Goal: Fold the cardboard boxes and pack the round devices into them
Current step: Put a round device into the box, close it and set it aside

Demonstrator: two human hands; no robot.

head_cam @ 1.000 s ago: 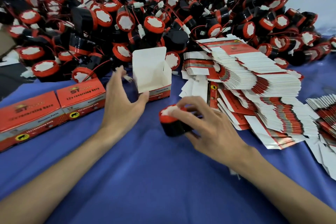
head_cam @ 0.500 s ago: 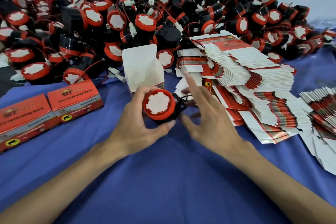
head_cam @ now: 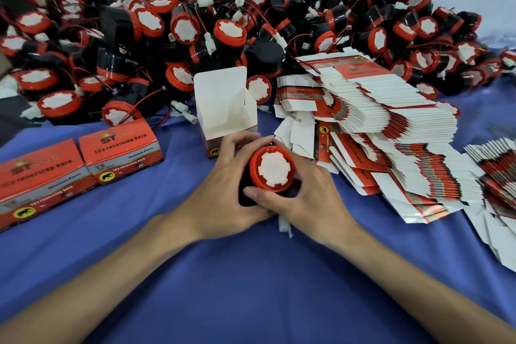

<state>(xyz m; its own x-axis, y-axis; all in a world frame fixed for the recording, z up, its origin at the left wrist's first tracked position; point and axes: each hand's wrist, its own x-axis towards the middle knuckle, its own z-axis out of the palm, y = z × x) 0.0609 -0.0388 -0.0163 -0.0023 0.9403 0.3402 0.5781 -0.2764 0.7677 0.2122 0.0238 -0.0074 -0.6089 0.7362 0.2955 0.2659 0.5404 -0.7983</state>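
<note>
Both left hand [head_cam: 223, 198] and right hand [head_cam: 315, 204] fingers grasp round device [head_cam: 275, 170] just before open box [head_cam: 223, 98].

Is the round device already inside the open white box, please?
No, the left hand and the right hand both hold the round device in front of the open box.

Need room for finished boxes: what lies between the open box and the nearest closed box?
In the head view, bare blue cloth separates the open box from the closed box; a white connector lies at its far edge.
</note>
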